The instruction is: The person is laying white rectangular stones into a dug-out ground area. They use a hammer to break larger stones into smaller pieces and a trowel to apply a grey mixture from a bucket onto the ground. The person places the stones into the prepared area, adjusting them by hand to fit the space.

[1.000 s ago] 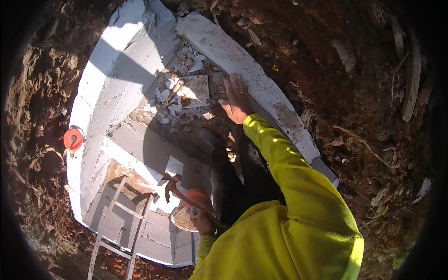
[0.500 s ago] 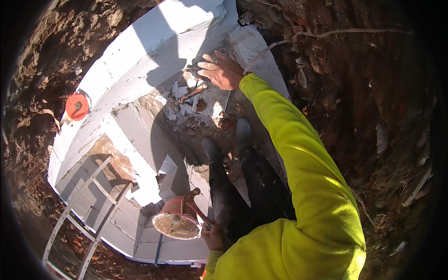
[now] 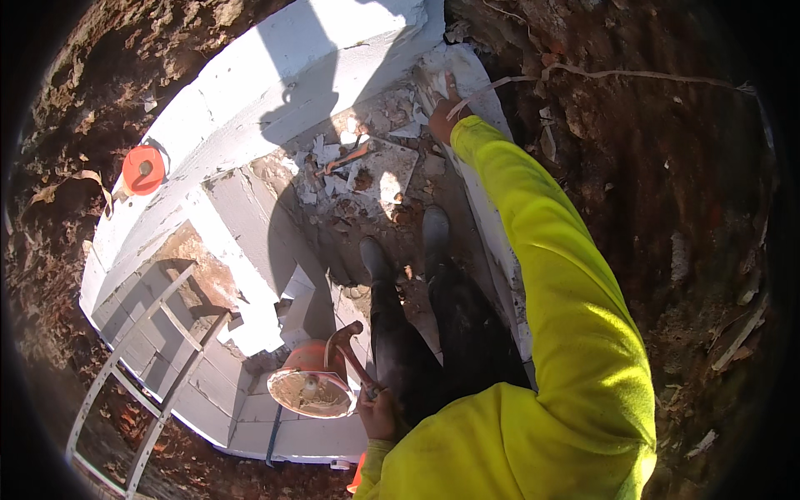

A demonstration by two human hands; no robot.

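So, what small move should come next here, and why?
I'd probably ease the right hand aside from the pale strand, because in this view the strand crosses close over that hand at the white wall; whether they touch, I can't tell. The left hand grips the hammer, so the right seems the one to shift.

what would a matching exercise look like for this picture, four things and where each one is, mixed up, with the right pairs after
Things:
1. hammer
2. ladder
3. right hand
4. boots

Places:
A. at the lower left of the picture
B. on the ground between the walls
C. in the left hand
D. at the white wall on the right, near its far end

Right pairs: 1-C, 2-A, 3-D, 4-B
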